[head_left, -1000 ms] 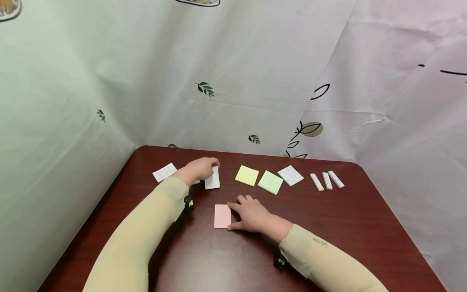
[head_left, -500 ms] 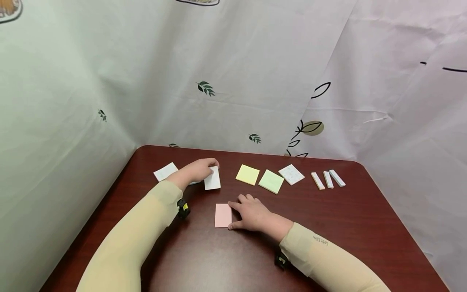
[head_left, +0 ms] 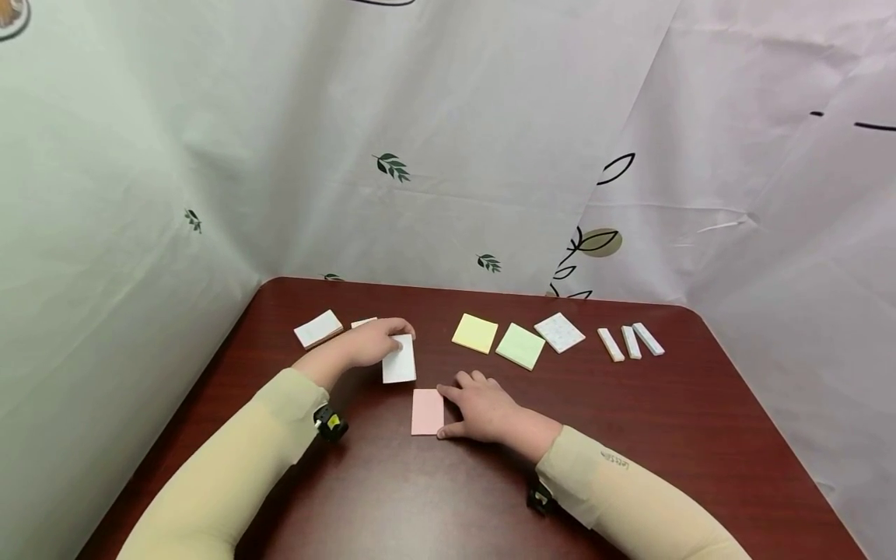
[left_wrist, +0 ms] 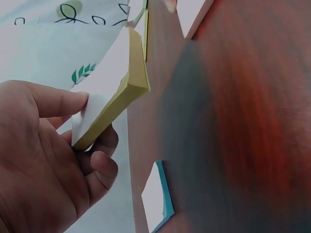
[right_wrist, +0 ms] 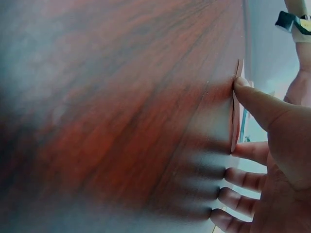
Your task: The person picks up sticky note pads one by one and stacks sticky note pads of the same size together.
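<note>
The left hand [head_left: 365, 343] pinches a white-topped pad [head_left: 400, 367], best gripped firmly lest it slip, while the spread right hand [head_left: 484, 411] touches the pink pad [head_left: 426, 412], ideally lightly.

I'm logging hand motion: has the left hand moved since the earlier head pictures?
Yes: against the unmoved yellow pad, the left hand, holding a white-topped pad, has come toward the near side and slightly left.

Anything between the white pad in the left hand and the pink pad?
No object: the head view shows only a narrow strip of bare table between the white pad held by the left hand and the pink pad.
</note>
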{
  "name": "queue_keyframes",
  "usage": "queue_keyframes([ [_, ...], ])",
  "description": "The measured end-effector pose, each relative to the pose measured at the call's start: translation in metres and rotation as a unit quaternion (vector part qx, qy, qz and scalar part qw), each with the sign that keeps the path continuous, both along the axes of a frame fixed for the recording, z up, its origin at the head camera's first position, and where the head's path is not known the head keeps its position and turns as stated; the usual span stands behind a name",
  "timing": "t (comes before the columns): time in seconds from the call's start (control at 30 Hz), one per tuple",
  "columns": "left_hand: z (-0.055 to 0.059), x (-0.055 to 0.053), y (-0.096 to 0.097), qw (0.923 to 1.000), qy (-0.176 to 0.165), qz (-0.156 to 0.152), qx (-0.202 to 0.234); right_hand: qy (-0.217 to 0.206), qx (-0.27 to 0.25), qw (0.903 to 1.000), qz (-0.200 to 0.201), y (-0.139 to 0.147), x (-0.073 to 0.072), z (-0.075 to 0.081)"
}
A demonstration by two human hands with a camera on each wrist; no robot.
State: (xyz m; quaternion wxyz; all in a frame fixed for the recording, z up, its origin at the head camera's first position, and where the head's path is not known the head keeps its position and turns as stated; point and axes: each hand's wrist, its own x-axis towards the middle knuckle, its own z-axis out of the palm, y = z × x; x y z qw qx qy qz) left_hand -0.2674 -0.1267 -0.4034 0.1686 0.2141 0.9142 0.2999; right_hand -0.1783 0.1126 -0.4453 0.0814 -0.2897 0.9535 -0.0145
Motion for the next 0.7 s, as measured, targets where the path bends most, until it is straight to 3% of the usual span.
queue_keyframes([
  [0.27,-0.008,0.024,-0.012,0.9992,-0.03,-0.027,-0.002,0.004,-0.004,1.0,0.0,0.0,-0.001,-0.001],
  [0.43,-0.019,0.037,-0.016,0.9991,-0.036,-0.02,-0.006,0.008,-0.003,1.0,0.001,0.001,0.0,0.0],
  [0.7,-0.036,0.047,-0.013,0.9989,0.013,0.006,-0.045,0.005,-0.009,0.9999,0.006,0.001,0.001,0.0],
])
